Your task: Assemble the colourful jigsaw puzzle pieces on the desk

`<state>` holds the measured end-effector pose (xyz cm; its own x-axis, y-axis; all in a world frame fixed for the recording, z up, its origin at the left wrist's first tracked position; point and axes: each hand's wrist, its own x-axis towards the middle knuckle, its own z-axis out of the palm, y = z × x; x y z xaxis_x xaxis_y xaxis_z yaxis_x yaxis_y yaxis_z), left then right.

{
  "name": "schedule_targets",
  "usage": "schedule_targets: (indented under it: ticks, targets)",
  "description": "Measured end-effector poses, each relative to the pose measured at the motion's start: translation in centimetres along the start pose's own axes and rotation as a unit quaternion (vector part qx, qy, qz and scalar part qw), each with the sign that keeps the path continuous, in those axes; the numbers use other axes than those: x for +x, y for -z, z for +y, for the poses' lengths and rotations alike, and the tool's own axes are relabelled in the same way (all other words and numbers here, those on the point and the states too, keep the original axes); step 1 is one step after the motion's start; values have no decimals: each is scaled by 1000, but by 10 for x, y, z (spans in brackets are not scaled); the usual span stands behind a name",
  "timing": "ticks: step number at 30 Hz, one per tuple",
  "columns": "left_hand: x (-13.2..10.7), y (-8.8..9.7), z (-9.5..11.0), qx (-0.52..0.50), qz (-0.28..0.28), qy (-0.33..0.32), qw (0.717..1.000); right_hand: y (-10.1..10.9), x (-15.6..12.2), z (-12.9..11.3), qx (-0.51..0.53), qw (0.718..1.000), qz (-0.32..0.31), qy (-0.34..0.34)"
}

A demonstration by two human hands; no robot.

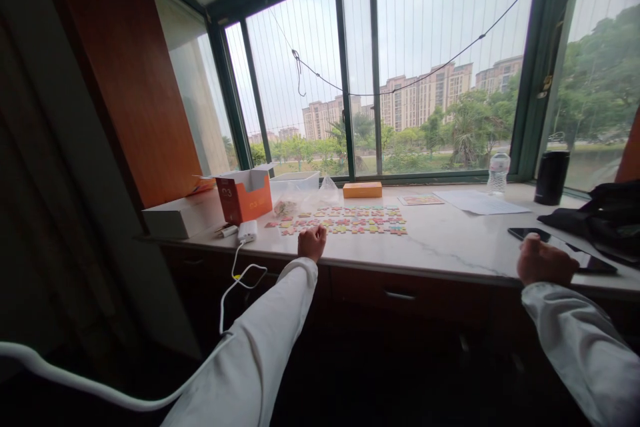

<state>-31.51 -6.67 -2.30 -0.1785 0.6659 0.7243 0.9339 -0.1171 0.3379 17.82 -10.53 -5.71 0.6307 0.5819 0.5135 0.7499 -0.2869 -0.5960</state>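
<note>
My left hand is curled into a fist at the front of the counter, just short of the jigsaw puzzle pieces. These colourful pieces lie in rows on the white marbled top. Nothing shows between its fingers. Far to the right, my right hand is also closed in a fist, with nothing seen sticking out of it. It is held at the counter's front edge and covers part of a dark flat tablet-like device. Both arms wear white sleeves.
An orange open box, a white box, a clear plastic tub and a white charger with its cable stand left. Behind are an orange carton, paper sheets, a water bottle, a black flask and a black bag.
</note>
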Motion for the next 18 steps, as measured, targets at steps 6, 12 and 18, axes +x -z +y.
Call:
schedule_targets:
  ticks: [6,12,18]
  targets:
    - [0,-1,-1,-7,4,-3,1000,1,4,2,13,1000,-7,-23]
    - [0,-2,-2,-11,12,-8,1000,-1,9,4,-6,999,-2,-48]
    - [0,-2,0,-3,10,-11,1000,-7,10,6,-24,999,27,-28]
